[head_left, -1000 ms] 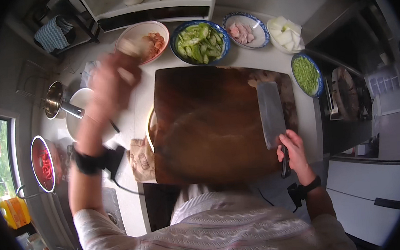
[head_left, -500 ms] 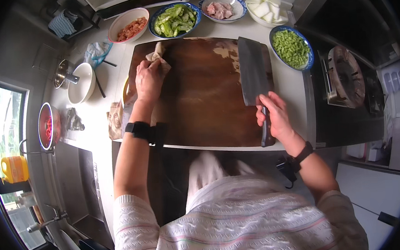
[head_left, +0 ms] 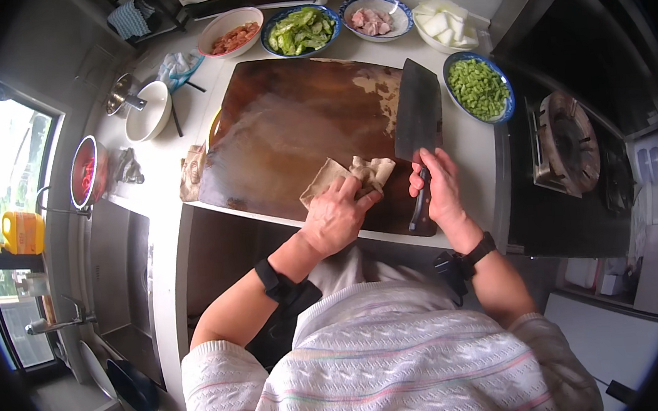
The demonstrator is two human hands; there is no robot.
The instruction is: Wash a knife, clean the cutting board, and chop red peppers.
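A tan cloth (head_left: 373, 172) lies bunched under my left hand (head_left: 339, 212), which presses it on the near middle part of a dark brown cutting board (head_left: 292, 123). Wet streaks shine across the board's left side, and a pale worn patch marks its far right. My right hand (head_left: 442, 189) is closed on the black handle of a cleaver (head_left: 417, 110). The broad dark blade points away from me over the board's right edge.
Along the back stand bowls of orange-red meat (head_left: 231, 39), sliced green vegetable (head_left: 301, 31), pink meat (head_left: 371, 21) and white slices (head_left: 445, 25). Right of the board are a bowl of chopped green pieces (head_left: 478, 89) and a gas burner (head_left: 569, 144). A white bowl (head_left: 148, 111) and sink (head_left: 118, 276) are left.
My left hand has brought the cloth from the board's far left to its near middle. The right hand still holds the cleaver at the right side. The view has shifted slightly.
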